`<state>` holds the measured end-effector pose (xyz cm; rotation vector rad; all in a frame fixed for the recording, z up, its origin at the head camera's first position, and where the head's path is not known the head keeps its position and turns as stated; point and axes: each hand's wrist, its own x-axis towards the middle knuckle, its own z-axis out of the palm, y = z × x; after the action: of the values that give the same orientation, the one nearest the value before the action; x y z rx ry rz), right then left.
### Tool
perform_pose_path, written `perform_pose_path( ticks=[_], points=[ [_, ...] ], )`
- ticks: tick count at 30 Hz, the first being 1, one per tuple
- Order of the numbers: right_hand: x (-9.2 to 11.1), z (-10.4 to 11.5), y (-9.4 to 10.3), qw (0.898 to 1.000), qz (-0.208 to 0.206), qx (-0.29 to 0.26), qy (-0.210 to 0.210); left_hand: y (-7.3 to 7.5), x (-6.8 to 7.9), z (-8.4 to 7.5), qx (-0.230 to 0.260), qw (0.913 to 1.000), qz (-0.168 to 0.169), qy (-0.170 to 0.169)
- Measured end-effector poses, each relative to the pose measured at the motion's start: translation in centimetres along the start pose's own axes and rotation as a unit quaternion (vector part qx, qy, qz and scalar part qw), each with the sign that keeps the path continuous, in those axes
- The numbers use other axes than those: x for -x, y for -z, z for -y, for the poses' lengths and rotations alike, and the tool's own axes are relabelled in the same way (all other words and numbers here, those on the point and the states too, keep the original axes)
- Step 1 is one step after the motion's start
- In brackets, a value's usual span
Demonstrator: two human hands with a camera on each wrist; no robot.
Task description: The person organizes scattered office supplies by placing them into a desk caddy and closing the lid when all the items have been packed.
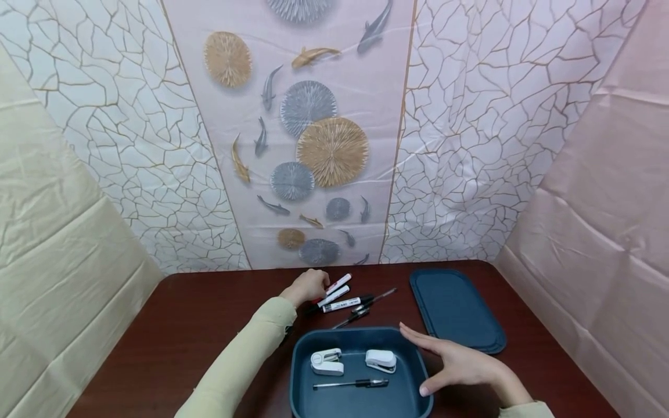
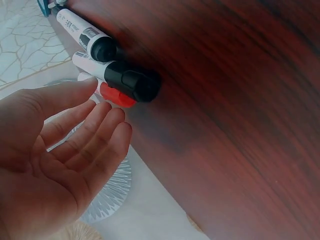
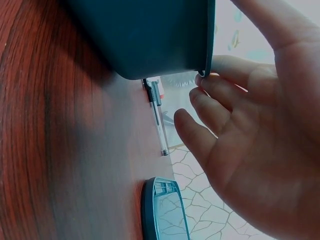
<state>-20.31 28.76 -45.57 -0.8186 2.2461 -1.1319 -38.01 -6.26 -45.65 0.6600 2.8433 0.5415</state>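
Surface (image 1: 157, 342): dark red wood grain, carries everything below.

Box (image 1: 294, 377): blue, uncovered, at the near side. Lid (image 1: 460, 307): matching blue, flat, far right of the box.

Right hand (image 1: 460, 366): at the box's right side, fingers spread, thumb well apart from them. Fingertips touch the rim by the far right corner. Judged a steadying touch; light contact should do, as heavy pressure could tip or slide the box.

Left hand (image 1: 308, 286): beyond the box, at the markers. Fingers loosely bent, thumb parted from them, nothing seen gripped; contact with the marker cannot be told.

Staplers: two, white, inside the box, left (image 1: 326, 363) and right (image 1: 381, 360).

Red-capped marker (image 1: 340, 283): farthest of three, just beside the left fingertips. Two black-capped markers (image 1: 337, 295) (image 1: 342, 305) lie on its near side. Step judged: picking up the red one. Advise pinching the barrel, not the cap, which might pull off; lift straight so neighbours do not roll.

Pens: one (image 1: 360, 383) in the box, two (image 1: 387, 293) (image 1: 358, 316) beyond it.
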Motion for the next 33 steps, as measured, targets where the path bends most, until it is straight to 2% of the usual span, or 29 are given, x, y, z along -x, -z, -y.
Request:
perform_pose_path(
  ticks=[11, 18, 33],
  points=[
    [0.0, 0.2, -0.1, 1.0, -0.007, 0.008, -0.006, -0.8, -0.1, 0.6, -0.009, 0.9999, -0.008, 0.002],
    [-0.1, 0.0, -0.1, 1.0, -0.002, 0.007, -0.007, -0.7, 0.2, 0.7, -0.013, 0.9998, -0.011, -0.004],
    [-0.2, 0.4, 0.0, 1.0, -0.007, 0.011, -0.011, 0.1, 1.3, 2.0, -0.014, 0.9997, -0.014, 0.015]
  ],
)
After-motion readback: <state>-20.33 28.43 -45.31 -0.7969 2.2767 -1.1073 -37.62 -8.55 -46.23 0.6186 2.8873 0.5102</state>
